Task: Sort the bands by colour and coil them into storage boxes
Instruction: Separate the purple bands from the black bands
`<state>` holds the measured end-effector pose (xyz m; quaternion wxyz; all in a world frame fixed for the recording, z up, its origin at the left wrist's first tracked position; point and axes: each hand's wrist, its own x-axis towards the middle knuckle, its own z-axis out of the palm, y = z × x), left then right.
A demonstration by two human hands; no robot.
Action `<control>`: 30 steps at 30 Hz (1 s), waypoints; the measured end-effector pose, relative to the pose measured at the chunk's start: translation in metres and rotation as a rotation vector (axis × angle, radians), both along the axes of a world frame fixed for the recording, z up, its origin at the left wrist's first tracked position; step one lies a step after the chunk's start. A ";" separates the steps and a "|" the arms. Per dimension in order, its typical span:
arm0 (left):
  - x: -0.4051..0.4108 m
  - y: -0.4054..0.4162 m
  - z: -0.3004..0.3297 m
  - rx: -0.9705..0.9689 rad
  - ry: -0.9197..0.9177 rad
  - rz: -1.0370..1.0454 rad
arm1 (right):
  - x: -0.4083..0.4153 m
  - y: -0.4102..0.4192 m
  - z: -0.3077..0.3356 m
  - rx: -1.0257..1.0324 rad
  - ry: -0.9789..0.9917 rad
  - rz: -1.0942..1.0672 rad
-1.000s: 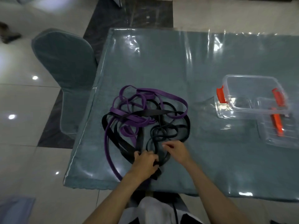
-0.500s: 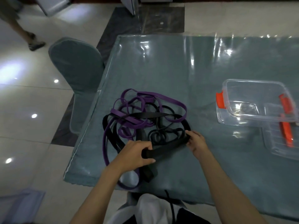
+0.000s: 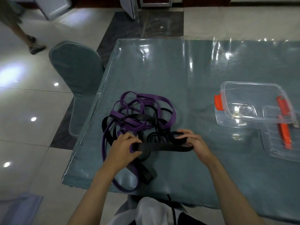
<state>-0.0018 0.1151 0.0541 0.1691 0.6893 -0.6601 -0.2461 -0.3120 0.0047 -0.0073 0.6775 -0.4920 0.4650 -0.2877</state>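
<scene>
Tangle risk first: purple bands (image 3: 146, 101) and black bands (image 3: 112, 132) lie heaped together near the table's (image 3: 162, 70) left edge, toward its near-left corner, loops threaded through one another. Left hand (image 3: 122, 147) pinches one end of a wide black band (image 3: 162, 146), thumb on top and fingers curled under; right hand (image 3: 194, 142) grips the other end, fingers curled round it — the band is drawn nearly straight between them, just on the near side of the heap. Judgement: pulling this band free could drag purple loops along with it, since a purple strand passes under the left hand, and one purple loop (image 3: 123, 187) already hangs over the table's near edge and could slide off if tugged. A sharp pull on stretchy bands may also snap back. Further right, clear storage boxes (image 3: 253, 103) with orange clips (image 3: 218, 102) sit well apart from the heap near the right edge, holding no bands. Hard to make out — how many bands of each colour there are, which black loops belong to the held band, and how the boxes and lids are stacked, being transparent and cut off at the frame's right.
</scene>
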 end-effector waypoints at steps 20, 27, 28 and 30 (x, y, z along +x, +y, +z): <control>0.091 0.008 -0.059 0.237 0.276 0.175 | 0.050 0.043 -0.011 -0.076 0.845 -0.127; 0.115 0.023 -0.089 0.464 0.122 0.465 | 0.128 0.081 -0.015 -0.215 0.716 0.373; 0.114 0.028 -0.092 0.509 0.031 0.421 | 0.136 0.088 -0.019 -0.196 0.746 0.485; 0.109 0.037 -0.097 0.477 -0.064 0.397 | 0.147 0.097 -0.031 -0.264 0.873 0.575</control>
